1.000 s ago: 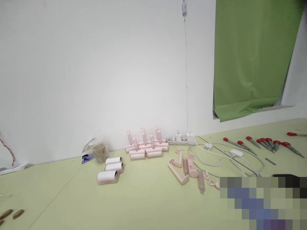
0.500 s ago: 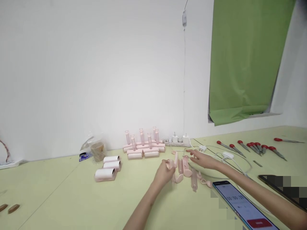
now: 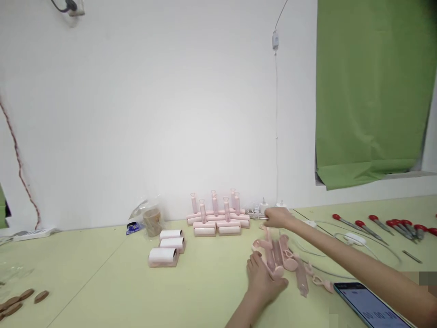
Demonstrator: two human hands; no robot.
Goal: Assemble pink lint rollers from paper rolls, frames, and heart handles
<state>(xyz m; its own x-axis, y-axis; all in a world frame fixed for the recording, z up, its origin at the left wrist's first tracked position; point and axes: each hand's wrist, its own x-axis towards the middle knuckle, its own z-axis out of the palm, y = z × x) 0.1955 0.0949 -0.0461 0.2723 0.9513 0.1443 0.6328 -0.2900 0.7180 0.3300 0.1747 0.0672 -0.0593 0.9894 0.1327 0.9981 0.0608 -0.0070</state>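
Note:
My left hand (image 3: 263, 279) lies at the near left side of a cluster of pale pink plastic parts. Its thumb is apart from its fingers, which touch the edge of a pink ring-shaped part (image 3: 261, 244). In the same cluster lie a pink half-shell (image 3: 284, 248) with a round end, a clear pinkish tube (image 3: 302, 277) and a small pink loop piece (image 3: 322, 283). Beyond them my right hand (image 3: 278, 217) reaches to the power strip (image 3: 253, 214) by the wall, its fingers bent down and closed; what they hold, if anything, is hidden.
Several upright clear pink tubes (image 3: 215, 205) stand among pink blocks (image 3: 229, 228) by the wall. White-topped pink cases (image 3: 163, 256) and a bagged tape roll (image 3: 152, 222) lie left. To the right are a phone (image 3: 368, 304), white cables (image 3: 355, 239) and red-ended tools (image 3: 370, 231).
The view has swung left. My left hand has let go of a small pink piece and come down nearer me beside the cluster. My right hand has moved from above the parts to the power strip.

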